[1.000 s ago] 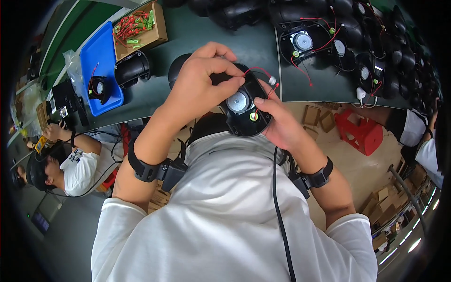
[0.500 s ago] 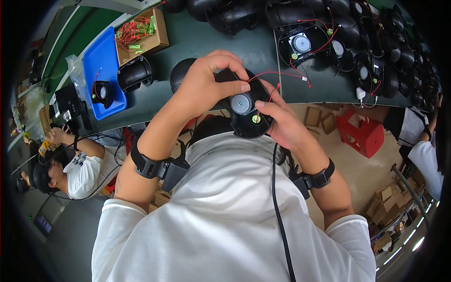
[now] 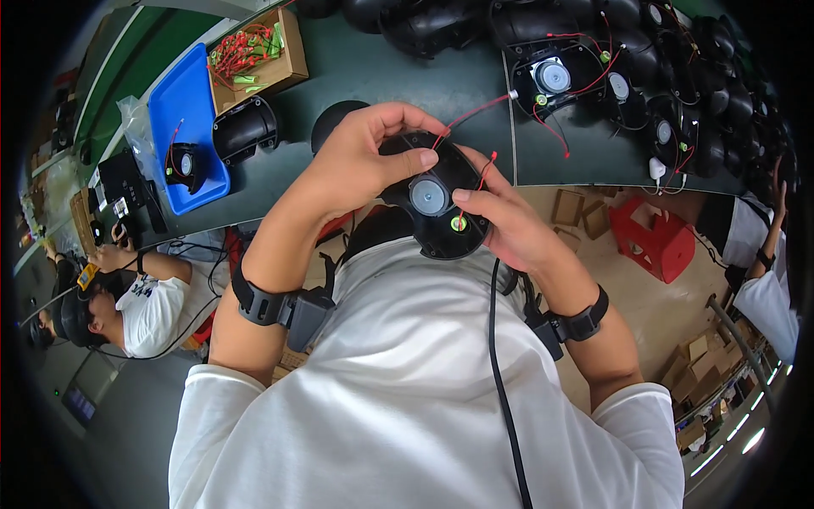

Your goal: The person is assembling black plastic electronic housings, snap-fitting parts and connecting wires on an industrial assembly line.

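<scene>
Near the bench's front edge I hold a black speaker housing (image 3: 445, 242). A round silver speaker (image 3: 430, 197) sits in it, with a small green-rimmed round part (image 3: 459, 224) below. My left hand (image 3: 360, 161) is closed at its upper side, thumb and forefinger pinching a red wire (image 3: 479, 111). That wire runs up and right to a small white plug (image 3: 513, 95). My right hand (image 3: 517, 225) grips the housing's right side, thumb on the front and the other fingers partly hidden behind. A short red lead (image 3: 487, 172) rises beside the right fingers.
At the left, a blue tray (image 3: 201, 197) holds another speaker unit; beside it stands a cardboard box (image 3: 292, 51) of red wires and green parts. Many black housings (image 3: 627, 51) crowd the back right. A red stool (image 3: 657, 242) stands on the floor. Other people sit left and right.
The housing has shifted slightly down and left in my hands. The red wire's plug end has swung up and to the left. Both hands keep their hold.
</scene>
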Available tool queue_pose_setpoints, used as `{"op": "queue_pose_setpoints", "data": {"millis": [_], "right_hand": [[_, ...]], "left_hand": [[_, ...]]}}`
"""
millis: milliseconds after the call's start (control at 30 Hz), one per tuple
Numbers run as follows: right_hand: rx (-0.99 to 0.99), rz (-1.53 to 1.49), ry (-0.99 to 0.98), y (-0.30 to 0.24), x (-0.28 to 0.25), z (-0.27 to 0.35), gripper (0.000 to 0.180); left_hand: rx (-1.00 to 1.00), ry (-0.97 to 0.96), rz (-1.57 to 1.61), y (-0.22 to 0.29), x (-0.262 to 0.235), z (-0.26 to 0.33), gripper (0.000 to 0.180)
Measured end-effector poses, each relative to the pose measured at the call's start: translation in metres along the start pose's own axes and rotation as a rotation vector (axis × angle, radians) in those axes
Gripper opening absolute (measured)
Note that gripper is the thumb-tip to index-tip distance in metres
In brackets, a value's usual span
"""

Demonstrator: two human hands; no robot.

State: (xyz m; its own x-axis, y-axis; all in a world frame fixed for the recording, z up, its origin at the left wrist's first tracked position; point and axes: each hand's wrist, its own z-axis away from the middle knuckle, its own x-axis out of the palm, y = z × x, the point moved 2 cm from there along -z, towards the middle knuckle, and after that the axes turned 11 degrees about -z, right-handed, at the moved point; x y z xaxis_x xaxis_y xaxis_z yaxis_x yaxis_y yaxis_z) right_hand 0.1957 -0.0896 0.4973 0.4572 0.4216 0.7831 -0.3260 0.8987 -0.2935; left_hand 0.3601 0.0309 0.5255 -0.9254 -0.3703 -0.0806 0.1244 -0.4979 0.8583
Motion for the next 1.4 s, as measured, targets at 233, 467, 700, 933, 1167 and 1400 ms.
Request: {"op": "queue_pose_setpoints", "data": {"millis": [233, 467, 700, 933, 1167, 1400], "right_hand": [[0.0, 0.0, 0.008, -0.003, -0.003, -0.002, 0.068], [0.018, -0.024, 0.001, -0.002, -0.001, -0.001, 0.069], [0.06, -0.036, -0.009, 0.003, -0.003, -0.002, 0.069], [0.057, -0.031, -0.004, 0.004, -0.005, -0.003, 0.068], [0.149, -0.05, 0.105, 0.015, -0.006, -0.006, 0.052], [0.188, -0.047, 0.108, 0.012, -0.013, -0.01, 0.046]], "left_hand": [[0.087, 0.039, -0.042, 0.0, 0.002, -0.001, 0.03], [0.086, -0.006, 0.107, -0.002, -0.003, 0.001, 0.028], [-0.038, -0.051, 0.01, 0.004, -0.007, 0.001, 0.025], [0.011, 0.148, -0.027, 0.012, 0.006, 0.005, 0.033], [-0.213, -0.077, -0.099, -0.005, 0.006, 0.004, 0.031], [-0.104, -0.098, -0.08, -0.008, 0.012, 0.005, 0.048]]}}
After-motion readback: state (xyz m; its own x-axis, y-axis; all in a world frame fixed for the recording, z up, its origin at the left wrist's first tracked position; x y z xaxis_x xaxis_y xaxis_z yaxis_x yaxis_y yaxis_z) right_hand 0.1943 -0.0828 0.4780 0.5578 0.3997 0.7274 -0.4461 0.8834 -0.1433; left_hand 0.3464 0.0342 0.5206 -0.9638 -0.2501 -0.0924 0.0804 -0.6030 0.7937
